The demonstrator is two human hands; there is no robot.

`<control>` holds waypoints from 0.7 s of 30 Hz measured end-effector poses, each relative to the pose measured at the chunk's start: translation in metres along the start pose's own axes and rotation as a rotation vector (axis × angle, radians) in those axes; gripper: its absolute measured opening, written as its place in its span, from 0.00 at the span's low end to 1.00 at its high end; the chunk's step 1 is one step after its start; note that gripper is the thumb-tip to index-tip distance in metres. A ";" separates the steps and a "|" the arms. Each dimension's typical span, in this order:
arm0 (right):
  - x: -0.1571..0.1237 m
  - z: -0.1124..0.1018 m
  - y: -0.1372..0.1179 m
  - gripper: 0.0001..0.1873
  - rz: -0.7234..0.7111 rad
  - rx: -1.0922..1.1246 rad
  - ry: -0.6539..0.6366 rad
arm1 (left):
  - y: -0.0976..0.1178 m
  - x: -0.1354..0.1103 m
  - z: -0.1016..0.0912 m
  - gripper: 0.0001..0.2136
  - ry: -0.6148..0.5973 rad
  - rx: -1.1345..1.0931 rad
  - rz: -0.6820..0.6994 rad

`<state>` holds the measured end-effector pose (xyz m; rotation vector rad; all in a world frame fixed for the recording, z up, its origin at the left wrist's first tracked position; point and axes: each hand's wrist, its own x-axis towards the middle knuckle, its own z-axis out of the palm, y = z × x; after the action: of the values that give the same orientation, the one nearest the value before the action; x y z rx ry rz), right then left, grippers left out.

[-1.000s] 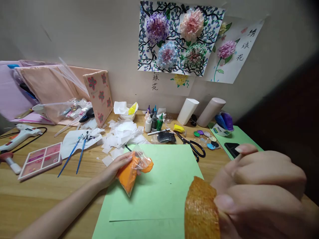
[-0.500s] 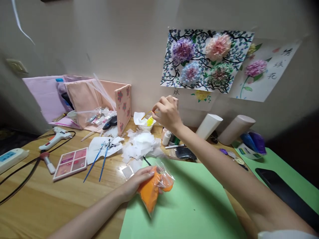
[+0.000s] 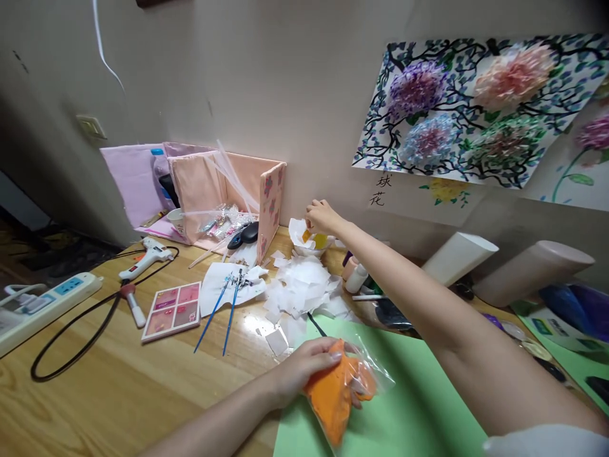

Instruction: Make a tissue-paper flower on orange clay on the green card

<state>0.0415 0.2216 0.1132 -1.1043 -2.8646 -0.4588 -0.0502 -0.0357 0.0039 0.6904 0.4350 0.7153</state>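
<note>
My left hand (image 3: 309, 368) is closed round a clear plastic bag of orange modelling clay (image 3: 328, 400), above the green sheet (image 3: 409, 387). Some of the clay bulges near the bag's open end on the right. Far forward, by the wall, my right hand (image 3: 326, 217) reaches over a small bowl (image 3: 309, 249). A small piece of orange clay (image 3: 306, 235) shows under its fingertips, which look pinched on it. White paper (image 3: 297, 230) and something yellow (image 3: 320, 241) lie in the bowl.
Loose white paper squares (image 3: 302, 285) heap before the bowl. Left of them are two blue brushes (image 3: 231, 317), a pink palette (image 3: 172, 311), a glue gun (image 3: 147, 255) with its cable and a power strip (image 3: 52, 304). Small bottles (image 3: 356, 278) stand under my right forearm.
My view has swung left, so everything sits further right. My right hand has lowered toward the bowl with the orange clay piece. My left hand still holds the bag.
</note>
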 end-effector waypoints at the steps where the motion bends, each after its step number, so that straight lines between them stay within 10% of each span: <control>1: 0.002 0.003 0.000 0.05 0.006 0.011 -0.014 | 0.000 0.000 0.000 0.21 -0.002 0.002 0.000; 11: -0.019 -0.015 -0.003 0.12 0.184 0.207 0.122 | 0.004 -0.004 0.002 0.21 0.028 0.037 -0.016; 16: -0.116 -0.040 -0.035 0.25 0.219 0.593 0.405 | 0.008 -0.005 0.001 0.20 0.079 0.067 0.019; 21: -0.238 -0.016 -0.097 0.21 0.410 1.040 0.478 | 0.009 -0.007 0.002 0.24 0.093 0.147 0.035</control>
<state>0.1537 -0.0055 0.0698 -1.0692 -1.8927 0.6334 -0.0580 -0.0366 0.0121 0.8067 0.5657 0.7552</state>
